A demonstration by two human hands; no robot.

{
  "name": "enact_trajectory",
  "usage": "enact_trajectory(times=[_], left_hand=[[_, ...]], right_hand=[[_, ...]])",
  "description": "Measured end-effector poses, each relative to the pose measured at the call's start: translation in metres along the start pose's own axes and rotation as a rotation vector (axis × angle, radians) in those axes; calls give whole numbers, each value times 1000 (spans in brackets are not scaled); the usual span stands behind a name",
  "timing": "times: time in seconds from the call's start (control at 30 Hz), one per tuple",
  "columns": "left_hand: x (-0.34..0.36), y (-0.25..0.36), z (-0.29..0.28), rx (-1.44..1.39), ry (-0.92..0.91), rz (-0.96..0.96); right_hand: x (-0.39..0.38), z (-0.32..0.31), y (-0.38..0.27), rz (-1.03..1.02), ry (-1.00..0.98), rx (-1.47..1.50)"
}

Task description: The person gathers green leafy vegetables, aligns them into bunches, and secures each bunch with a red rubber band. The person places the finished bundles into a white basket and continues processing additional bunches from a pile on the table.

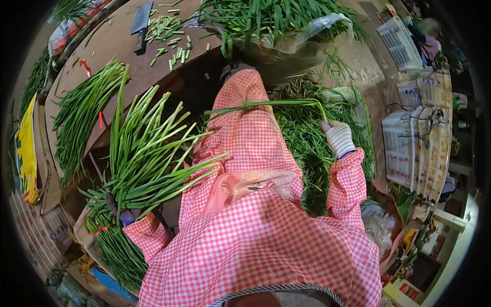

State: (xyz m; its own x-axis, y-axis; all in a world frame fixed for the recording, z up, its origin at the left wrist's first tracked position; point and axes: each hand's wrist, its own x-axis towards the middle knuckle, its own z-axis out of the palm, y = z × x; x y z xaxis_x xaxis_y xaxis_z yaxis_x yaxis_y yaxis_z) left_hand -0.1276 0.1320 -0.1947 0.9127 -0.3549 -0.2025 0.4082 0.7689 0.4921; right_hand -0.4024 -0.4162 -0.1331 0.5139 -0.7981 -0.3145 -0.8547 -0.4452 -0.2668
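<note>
My left hand, in a dark glove with a purple cuff, is closed on a large bunch of garlic chives. The pale stalk ends fan upward and to the right, and leaves hide part of the fingers. My right hand wears a white striped glove with bare fingertips. It pinches a few thin chives at one end, while their length stretches left across my checked lap. Loose green trimmings lie in a heap beneath and beside my right hand.
A cleaver and chopped stalks lie on the round brown table. Bundles tied in red rest at its left. More chives are piled ahead in plastic. White crates stand right; another bundle lies lower left.
</note>
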Motion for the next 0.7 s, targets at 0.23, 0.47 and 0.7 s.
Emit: enact_trajectory(times=[0.23,0.47,0.7], left_hand=[[-3,3,-24,185,165,237],[-9,14,25,-61,4,31],[-11,9,42,-88,136,49]], right_hand=[[-46,-36,71,293,-104,-446],[-24,-3,-44,-89,-50,97],[-47,68,-263,-1026,-284,361]])
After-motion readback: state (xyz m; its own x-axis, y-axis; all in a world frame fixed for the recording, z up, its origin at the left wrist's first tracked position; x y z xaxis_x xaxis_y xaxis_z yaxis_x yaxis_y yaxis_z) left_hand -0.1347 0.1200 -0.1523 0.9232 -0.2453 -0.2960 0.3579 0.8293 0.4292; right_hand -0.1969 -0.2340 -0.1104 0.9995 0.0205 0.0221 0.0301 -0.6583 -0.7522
